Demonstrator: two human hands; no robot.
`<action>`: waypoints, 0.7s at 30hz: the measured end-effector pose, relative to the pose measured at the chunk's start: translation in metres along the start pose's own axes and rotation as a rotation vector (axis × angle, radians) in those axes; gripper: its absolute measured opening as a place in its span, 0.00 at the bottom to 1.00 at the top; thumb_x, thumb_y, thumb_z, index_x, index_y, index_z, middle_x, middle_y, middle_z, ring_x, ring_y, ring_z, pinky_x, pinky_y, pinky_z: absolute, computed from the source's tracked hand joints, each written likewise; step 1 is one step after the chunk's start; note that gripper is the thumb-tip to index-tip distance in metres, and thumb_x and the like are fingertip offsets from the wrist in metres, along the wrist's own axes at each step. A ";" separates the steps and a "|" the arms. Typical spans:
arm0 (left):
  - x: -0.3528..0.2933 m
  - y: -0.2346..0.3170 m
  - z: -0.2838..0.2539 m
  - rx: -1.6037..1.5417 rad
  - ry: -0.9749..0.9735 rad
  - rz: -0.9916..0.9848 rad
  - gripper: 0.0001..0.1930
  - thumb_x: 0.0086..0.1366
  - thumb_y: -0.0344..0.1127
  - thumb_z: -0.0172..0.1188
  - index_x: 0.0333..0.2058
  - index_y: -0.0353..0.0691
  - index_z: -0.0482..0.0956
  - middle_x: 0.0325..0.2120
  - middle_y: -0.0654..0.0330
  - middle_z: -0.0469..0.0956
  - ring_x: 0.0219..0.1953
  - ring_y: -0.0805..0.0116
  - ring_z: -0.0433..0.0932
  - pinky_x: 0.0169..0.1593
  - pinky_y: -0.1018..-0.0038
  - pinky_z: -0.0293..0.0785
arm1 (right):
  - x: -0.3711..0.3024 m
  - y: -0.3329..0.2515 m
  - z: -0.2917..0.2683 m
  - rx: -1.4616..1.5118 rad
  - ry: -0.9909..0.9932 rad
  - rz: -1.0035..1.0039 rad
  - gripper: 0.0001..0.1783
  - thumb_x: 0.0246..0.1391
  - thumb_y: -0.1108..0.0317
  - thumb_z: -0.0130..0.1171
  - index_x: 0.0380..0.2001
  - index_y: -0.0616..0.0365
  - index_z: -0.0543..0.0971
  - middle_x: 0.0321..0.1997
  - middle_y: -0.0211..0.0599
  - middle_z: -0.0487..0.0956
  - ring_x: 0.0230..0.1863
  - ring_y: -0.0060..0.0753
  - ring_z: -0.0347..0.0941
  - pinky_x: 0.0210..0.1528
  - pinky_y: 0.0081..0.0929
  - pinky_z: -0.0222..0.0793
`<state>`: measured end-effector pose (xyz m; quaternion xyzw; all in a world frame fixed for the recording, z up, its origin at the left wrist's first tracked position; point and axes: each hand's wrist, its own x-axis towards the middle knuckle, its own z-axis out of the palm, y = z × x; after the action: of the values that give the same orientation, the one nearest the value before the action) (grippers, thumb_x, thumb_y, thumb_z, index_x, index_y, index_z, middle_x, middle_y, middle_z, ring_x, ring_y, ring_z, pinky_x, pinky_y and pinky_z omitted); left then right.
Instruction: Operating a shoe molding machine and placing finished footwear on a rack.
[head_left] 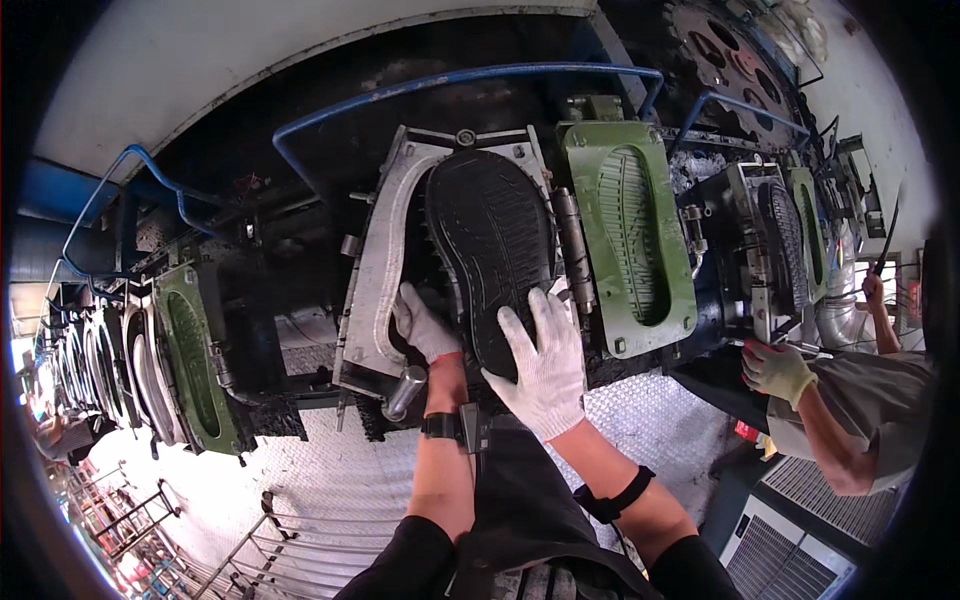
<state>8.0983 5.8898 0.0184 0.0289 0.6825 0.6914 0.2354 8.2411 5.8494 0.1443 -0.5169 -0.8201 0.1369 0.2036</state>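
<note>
Mold frame (375,285) is carrying the black sole (488,230), which is lying toward the frame's right edge, narrow end pointing at its lower edge. I'd be keeping force even on both sides, avoiding twist. Right hand (545,372) is spreading its fingers, touching the narrow end. Left hand (425,330) is holding fingers close together near the frame's lower-left corner; can't tell if they're touching the sole.

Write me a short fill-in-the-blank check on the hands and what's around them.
1. The left hand and right hand wear ____ gloves.
2. The right hand's fingers lie spread on the ____ shoe sole.
3. The green plate nearest the sole is on its ____ side.
4. The bent rail above the sole is painted ____.

Missing words: white; black; right; blue.
</note>
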 end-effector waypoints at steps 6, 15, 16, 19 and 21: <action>0.040 -0.058 -0.021 -0.455 -0.677 -0.252 0.28 0.67 0.48 0.53 0.59 0.36 0.65 0.51 0.56 0.73 0.51 0.64 0.71 0.55 0.75 0.65 | 0.005 -0.019 -0.003 0.090 -0.027 -0.030 0.51 0.28 0.61 0.75 0.61 0.45 0.64 0.65 0.54 0.57 0.63 0.63 0.55 0.63 0.55 0.54; -0.003 -0.059 -0.042 -0.303 -0.660 -0.418 0.30 0.66 0.49 0.53 0.60 0.36 0.64 0.52 0.56 0.73 0.52 0.63 0.70 0.56 0.73 0.65 | 0.024 -0.026 -0.001 0.018 0.004 0.097 0.46 0.26 0.58 0.74 0.57 0.42 0.69 0.65 0.46 0.59 0.63 0.64 0.54 0.60 0.57 0.56; 0.000 -0.049 -0.060 -0.276 -0.629 -0.407 0.30 0.66 0.49 0.53 0.60 0.36 0.64 0.53 0.56 0.72 0.52 0.63 0.70 0.56 0.73 0.65 | 0.029 -0.040 -0.004 0.048 -0.051 0.070 0.48 0.28 0.57 0.74 0.59 0.42 0.67 0.66 0.45 0.59 0.63 0.65 0.53 0.59 0.57 0.56; -0.017 -0.037 -0.085 -0.211 -0.630 -0.460 0.30 0.66 0.50 0.53 0.60 0.36 0.64 0.53 0.55 0.72 0.53 0.62 0.70 0.56 0.72 0.65 | 0.036 -0.042 -0.003 0.012 -0.074 0.086 0.45 0.33 0.56 0.72 0.59 0.41 0.66 0.67 0.45 0.57 0.64 0.71 0.50 0.61 0.60 0.55; -0.034 -0.031 -0.124 -0.175 -0.637 -0.484 0.31 0.66 0.50 0.53 0.60 0.36 0.63 0.53 0.55 0.72 0.53 0.62 0.69 0.57 0.72 0.65 | 0.044 -0.033 -0.019 0.025 -0.088 0.136 0.46 0.34 0.58 0.71 0.61 0.43 0.65 0.67 0.45 0.58 0.64 0.69 0.53 0.63 0.56 0.56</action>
<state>8.0926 5.7611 -0.0097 0.0599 0.5011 0.6280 0.5925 8.2073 5.8754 0.1841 -0.5623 -0.7896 0.1831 0.1638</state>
